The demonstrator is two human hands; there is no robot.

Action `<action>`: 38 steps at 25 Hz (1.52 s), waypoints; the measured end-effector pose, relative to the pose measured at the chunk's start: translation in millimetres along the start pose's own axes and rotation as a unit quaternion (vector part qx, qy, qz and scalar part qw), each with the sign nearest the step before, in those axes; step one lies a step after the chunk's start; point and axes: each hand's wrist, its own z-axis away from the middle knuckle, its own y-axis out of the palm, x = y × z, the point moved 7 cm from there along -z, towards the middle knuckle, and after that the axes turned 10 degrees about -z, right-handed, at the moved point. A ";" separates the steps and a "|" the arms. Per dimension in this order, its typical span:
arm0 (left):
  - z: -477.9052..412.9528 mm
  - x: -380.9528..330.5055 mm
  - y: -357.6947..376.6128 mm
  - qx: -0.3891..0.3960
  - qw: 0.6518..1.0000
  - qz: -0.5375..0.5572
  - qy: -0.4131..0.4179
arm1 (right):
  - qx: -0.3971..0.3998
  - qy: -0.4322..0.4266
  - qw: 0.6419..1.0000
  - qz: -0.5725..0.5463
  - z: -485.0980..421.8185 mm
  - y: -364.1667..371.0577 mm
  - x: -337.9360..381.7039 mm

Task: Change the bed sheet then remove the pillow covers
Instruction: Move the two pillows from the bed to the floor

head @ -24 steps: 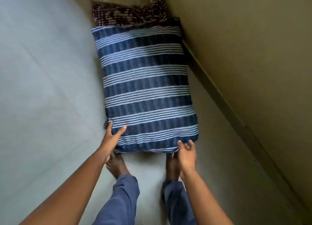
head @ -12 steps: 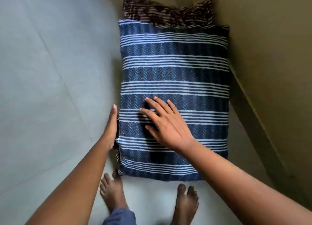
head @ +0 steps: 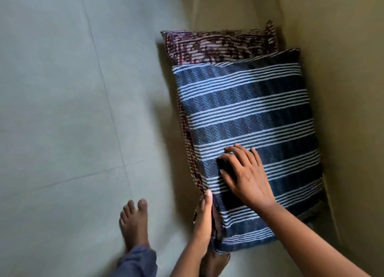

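Observation:
A pillow in a dark blue cover with white stripes (head: pixel 247 114) lies on the tiled floor beside the wall. Under it sits a second pillow in a maroon and white patterned cover (head: pixel 218 46), showing at the far end and along the left edge. My right hand (head: pixel 243 173) rests flat on top of the blue pillow, fingers spread. My left hand (head: pixel 204 216) presses with straight fingers against the pillow's left side near its front corner.
A yellowish wall (head: pixel 342 89) runs along the right of the pillows and meets another wall behind them. Grey floor tiles (head: pixel 72 110) spread to the left. My bare left foot (head: pixel 134 222) stands on the floor left of the pillows.
The view has swung, so the pillows now sit further right. My right hand stays flat on the blue pillow; my left hand stays at its left side, nearer the front corner.

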 end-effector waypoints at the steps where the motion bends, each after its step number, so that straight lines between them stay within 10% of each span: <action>1: -2.8 38.9 4.2 -0.010 1.000 -0.017 -0.002 | 0.007 -0.003 1.000 -0.007 2.3 -3.9 -1.9; 4: -33.5 81.8 30.2 -0.005 1.000 0.019 0.016 | -0.001 -0.022 0.998 -0.053 -20.5 -20.6 -5.6; 10: -16.8 -196.2 -26.4 0.065 0.948 0.310 0.025 | -0.036 -0.064 0.997 -0.032 -113.0 -46.3 -1.4; 15: -1.0 -270.7 -64.5 0.050 0.929 0.319 0.182 | -0.187 0.026 0.982 -0.029 -111.0 -76.4 -13.3; 19: -40.1 -231.7 -54.1 0.035 0.956 0.248 0.153 | -0.082 0.016 0.994 0.069 -100.5 -19.2 -23.0; 25: 10.5 -143.6 24.2 0.358 0.832 0.423 -0.032 | -0.014 0.032 0.993 0.115 -100.6 14.5 -27.7; 31: 46.4 -124.4 -91.9 0.131 0.964 0.227 0.032 | 0.081 0.093 0.988 -0.094 -49.5 -42.7 23.2; 38: 206.0 -94.3 -286.4 0.144 0.987 0.025 0.060 | 0.133 0.134 0.955 -0.228 44.5 -200.4 159.6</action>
